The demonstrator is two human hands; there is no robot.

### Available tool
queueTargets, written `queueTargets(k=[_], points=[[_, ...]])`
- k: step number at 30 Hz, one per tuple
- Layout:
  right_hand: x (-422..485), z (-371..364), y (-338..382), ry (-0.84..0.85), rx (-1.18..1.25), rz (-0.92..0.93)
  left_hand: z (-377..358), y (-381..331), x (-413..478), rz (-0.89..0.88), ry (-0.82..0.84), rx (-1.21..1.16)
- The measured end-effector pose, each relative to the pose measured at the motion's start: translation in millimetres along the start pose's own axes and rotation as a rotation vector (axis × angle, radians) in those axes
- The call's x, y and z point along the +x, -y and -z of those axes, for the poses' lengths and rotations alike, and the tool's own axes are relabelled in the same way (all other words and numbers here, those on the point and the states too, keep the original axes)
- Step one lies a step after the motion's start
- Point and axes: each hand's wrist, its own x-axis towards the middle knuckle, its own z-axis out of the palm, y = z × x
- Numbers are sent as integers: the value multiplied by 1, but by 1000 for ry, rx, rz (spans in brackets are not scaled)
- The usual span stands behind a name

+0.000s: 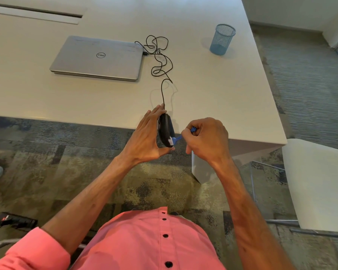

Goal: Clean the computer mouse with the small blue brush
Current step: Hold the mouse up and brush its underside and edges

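Where the floor shows at eight o'clock from the mouse, one black power strip lies. On the white table, at ten o'clock, sits one closed silver laptop. One black cable runs from its right edge in loose loops to the mouse's far end at twelve o'clock.

The left hand holds the one computer mouse on edge over the table's near edge. Its fingers are nearly straight along the mouse's left face and its thumb is hooked under the near end.

At three o'clock the right hand is closed in a fist round the one small blue brush. The brush tip touches the mouse's near right side.

One blue mesh cup stands upright at one o'clock, and one white chair sits at four o'clock.
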Motion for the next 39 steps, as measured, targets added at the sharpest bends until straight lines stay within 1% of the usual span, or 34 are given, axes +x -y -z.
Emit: queueTargets(k=[2, 6, 8, 11, 13, 15, 17, 19, 22, 25, 29, 33, 35, 39], points=[[5, 8, -1, 14, 36, -5, 0, 2, -1, -7, 14, -27], [17, 7, 4, -159, 146, 1, 3, 5, 2, -29, 14, -40], [17, 1, 8, -178, 178, 8, 4, 6, 4, -27, 13, -47], [13, -8, 9, -147, 158, 26, 8, 10, 5, -21, 6, -57], [12, -7, 3, -75, 120, 43, 11, 13, 5, -12, 5, -59], [11, -3, -2, 38, 33, 59, 14, 15, 5, -10, 8, -65], [9, -1, -5, 77, -44, 72, 16, 17, 6, -14, 14, -75], [10, -1, -6, 0, 39, 66, 18, 17, 7, -21, 24, -76], [12, -6, -2, -178, 221, 56, 17, 16, 8, -26, 30, -68], [15, -13, 7, -266, 239, 43, 14, 14, 10, -43, 35, -64], [14, -17, 9, -251, 152, 34, 13, 11, 11, -47, 18, -61], [12, -15, 3, -170, 82, 50, 13, 12, 12, -59, -21, -41], [11, -13, 1, -176, 105, 28, 14, 14, 12, -55, -23, -38], [14, -11, 4, -294, 274, -39, 16, 13, 12, -62, -15, -24]])
